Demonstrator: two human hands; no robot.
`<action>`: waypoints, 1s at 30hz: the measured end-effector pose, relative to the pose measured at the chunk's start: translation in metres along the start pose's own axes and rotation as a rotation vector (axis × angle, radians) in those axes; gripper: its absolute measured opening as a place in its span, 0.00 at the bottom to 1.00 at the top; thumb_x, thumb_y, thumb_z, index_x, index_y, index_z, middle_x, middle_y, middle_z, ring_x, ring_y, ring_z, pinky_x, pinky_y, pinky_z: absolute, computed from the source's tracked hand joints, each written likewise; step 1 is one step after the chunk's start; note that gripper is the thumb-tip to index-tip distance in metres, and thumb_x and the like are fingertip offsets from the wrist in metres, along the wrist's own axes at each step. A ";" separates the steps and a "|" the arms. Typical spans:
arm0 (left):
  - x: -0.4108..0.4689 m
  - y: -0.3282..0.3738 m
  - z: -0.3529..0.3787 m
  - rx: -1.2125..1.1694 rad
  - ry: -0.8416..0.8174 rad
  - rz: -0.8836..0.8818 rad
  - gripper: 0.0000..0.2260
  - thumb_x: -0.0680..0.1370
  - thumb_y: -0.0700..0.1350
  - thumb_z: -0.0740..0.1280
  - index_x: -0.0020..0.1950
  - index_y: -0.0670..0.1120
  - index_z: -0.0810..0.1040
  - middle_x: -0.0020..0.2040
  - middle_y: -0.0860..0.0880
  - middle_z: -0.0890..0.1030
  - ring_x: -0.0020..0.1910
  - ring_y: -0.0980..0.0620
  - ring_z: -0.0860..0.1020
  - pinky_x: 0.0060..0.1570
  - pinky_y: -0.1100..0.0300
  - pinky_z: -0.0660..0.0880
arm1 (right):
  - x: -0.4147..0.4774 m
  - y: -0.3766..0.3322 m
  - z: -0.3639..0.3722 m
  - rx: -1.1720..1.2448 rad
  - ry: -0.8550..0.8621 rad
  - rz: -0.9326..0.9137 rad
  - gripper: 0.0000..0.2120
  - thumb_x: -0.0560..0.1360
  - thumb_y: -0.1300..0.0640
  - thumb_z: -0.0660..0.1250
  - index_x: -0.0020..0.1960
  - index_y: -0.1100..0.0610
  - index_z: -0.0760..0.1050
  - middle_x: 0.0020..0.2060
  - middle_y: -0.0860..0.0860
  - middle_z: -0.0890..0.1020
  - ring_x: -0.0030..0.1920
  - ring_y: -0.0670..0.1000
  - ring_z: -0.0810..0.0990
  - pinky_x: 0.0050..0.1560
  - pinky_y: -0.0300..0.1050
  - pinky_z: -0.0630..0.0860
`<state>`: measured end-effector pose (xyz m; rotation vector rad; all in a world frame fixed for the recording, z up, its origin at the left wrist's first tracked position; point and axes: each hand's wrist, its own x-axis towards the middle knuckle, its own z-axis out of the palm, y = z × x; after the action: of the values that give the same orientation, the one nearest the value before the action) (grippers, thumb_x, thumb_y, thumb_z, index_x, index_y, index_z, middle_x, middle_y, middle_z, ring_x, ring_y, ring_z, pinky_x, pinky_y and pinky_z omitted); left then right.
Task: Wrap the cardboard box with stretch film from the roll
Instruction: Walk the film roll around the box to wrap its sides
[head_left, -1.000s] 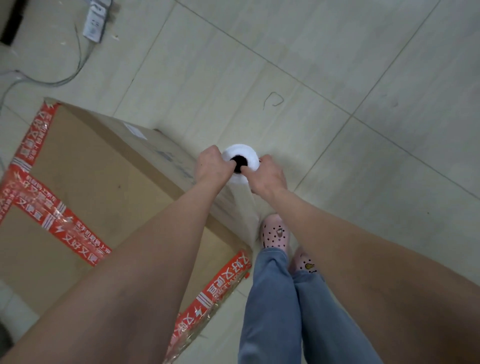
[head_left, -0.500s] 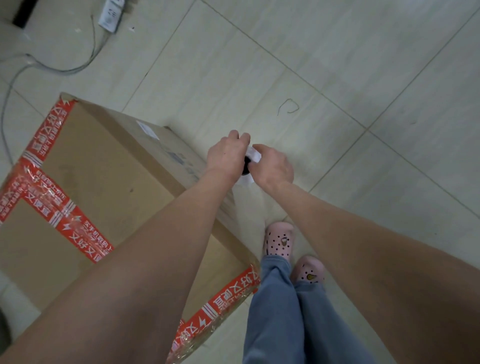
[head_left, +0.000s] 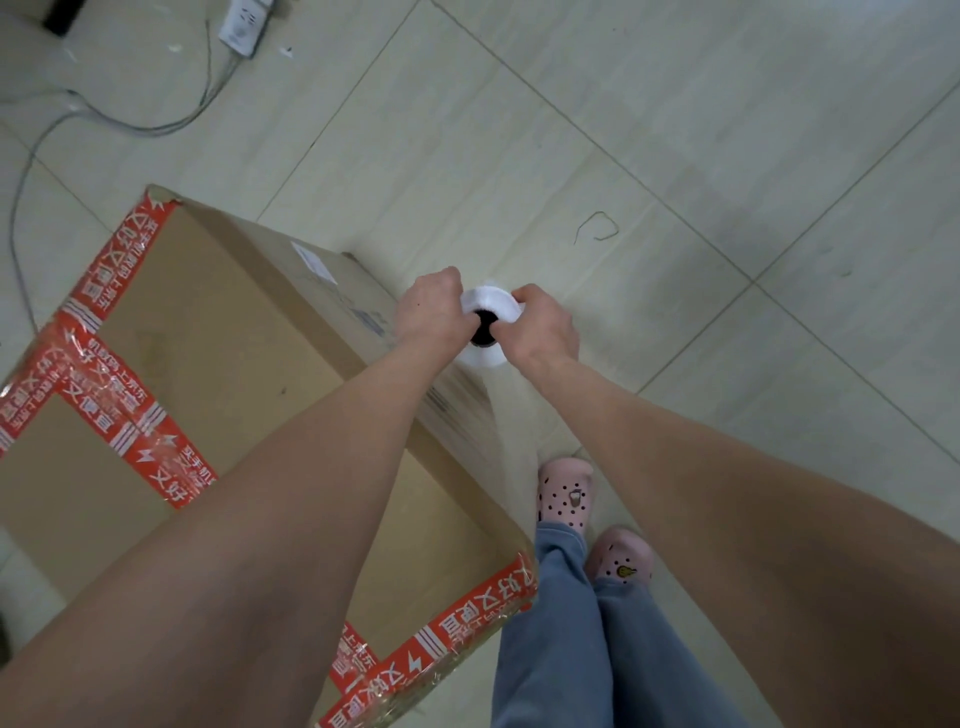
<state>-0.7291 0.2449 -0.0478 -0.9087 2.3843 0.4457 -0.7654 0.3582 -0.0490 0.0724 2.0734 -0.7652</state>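
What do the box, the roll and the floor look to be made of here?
Box: brown cardboard, matte, sealed with glossy red printed tape.
Roll: white wound film on a hollow dark core, held end-up by the left hand and right hand; probably thin plastic, since the sheet below looks translucent.
Floor: pale tiles with grout lines, likely ceramic.

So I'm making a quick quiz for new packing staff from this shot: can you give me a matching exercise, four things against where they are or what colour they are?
Things:
1. stretch film roll
2. cardboard box
3. power strip
4. clogs

Descriptions:
A. pink, on the floor beside the box
B. white, upright, held at its top end by the left hand and the right hand
C. brown with red printed tape across the top
D. on the tiles at the far left, with a grey cable running from it

Pairs: 1-B, 2-C, 3-D, 4-A
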 end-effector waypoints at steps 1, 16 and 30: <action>0.002 -0.005 -0.003 -0.038 -0.001 -0.053 0.10 0.73 0.42 0.65 0.52 0.41 0.73 0.50 0.43 0.78 0.49 0.42 0.77 0.39 0.56 0.70 | 0.001 -0.006 0.002 0.007 0.004 -0.004 0.15 0.73 0.57 0.66 0.60 0.54 0.72 0.51 0.51 0.79 0.50 0.54 0.77 0.44 0.43 0.70; 0.024 -0.030 -0.027 -0.052 -0.062 -0.122 0.18 0.75 0.46 0.67 0.61 0.43 0.69 0.56 0.43 0.75 0.54 0.41 0.76 0.43 0.54 0.71 | 0.021 -0.052 0.020 -0.046 -0.072 0.017 0.04 0.74 0.58 0.62 0.48 0.56 0.70 0.47 0.54 0.76 0.44 0.56 0.73 0.41 0.44 0.66; 0.048 -0.023 -0.045 0.142 -0.064 0.049 0.10 0.76 0.38 0.62 0.57 0.42 0.71 0.53 0.43 0.73 0.50 0.41 0.76 0.39 0.53 0.70 | 0.041 -0.076 0.008 -0.243 -0.168 -0.142 0.17 0.74 0.58 0.65 0.62 0.54 0.73 0.54 0.53 0.80 0.55 0.56 0.77 0.48 0.44 0.71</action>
<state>-0.7599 0.1826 -0.0436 -0.7635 2.3508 0.3145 -0.8088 0.2827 -0.0468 -0.2681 2.0088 -0.5771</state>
